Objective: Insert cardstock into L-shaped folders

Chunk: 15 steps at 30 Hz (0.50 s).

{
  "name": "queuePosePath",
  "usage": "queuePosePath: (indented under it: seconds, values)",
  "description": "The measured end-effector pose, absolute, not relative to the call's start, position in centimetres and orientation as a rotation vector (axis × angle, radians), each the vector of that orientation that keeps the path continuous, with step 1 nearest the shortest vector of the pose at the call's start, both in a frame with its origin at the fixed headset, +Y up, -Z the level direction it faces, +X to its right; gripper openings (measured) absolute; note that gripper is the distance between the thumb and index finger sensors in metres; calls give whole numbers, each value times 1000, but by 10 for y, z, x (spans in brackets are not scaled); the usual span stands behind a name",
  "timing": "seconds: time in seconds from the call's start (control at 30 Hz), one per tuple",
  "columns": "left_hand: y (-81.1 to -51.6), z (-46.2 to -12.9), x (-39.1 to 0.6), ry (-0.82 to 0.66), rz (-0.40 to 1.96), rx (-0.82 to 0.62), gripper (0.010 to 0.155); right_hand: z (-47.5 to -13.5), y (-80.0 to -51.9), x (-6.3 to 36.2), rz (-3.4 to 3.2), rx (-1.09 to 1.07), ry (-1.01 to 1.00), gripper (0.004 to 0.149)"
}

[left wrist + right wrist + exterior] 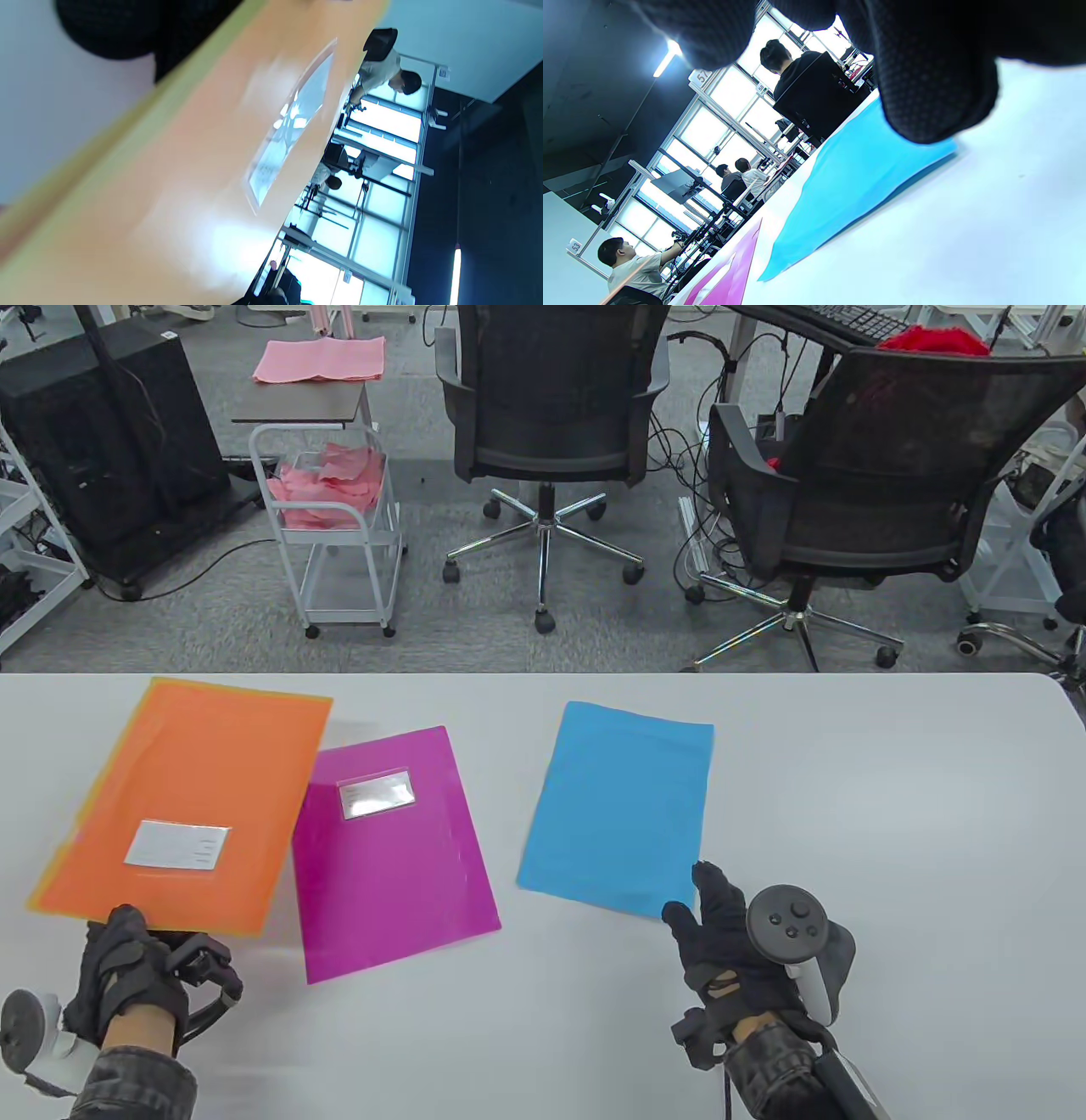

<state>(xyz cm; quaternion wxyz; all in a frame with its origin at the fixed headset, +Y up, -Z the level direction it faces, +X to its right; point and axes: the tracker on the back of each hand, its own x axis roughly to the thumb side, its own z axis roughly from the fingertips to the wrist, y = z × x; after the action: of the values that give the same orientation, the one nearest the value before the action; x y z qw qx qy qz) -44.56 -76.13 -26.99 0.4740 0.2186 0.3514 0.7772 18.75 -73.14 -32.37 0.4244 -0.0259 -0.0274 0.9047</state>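
An orange L-shaped folder [187, 806] with a white label and a yellow sheet showing at its edges is held up at the table's left. My left hand [136, 971] grips its near edge; the folder fills the left wrist view [178, 178]. A magenta folder [394, 848] with a label lies flat beside it, partly under the orange one. A blue cardstock sheet [624, 806] lies at the centre right. My right hand [721, 929] rests at its near right corner, fingers touching the edge. In the right wrist view the gloved fingers [933, 84] hang over the blue sheet [857, 186].
The white table [891, 814] stretches to the right of the blue sheet. Beyond its far edge stand two black office chairs [551, 407] and a white cart [339, 517] with pink sheets.
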Motion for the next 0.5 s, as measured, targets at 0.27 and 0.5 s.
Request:
queuePosePath:
  seconds: [0.27,0.5]
  values:
    - [-775,-263,-453,1015,1828,498,56,-324,-734,188,2257,-83,-26,72]
    - [-774,-264,-451,985,1872,489,74,-323,-734,187,2266,-94,-9,73]
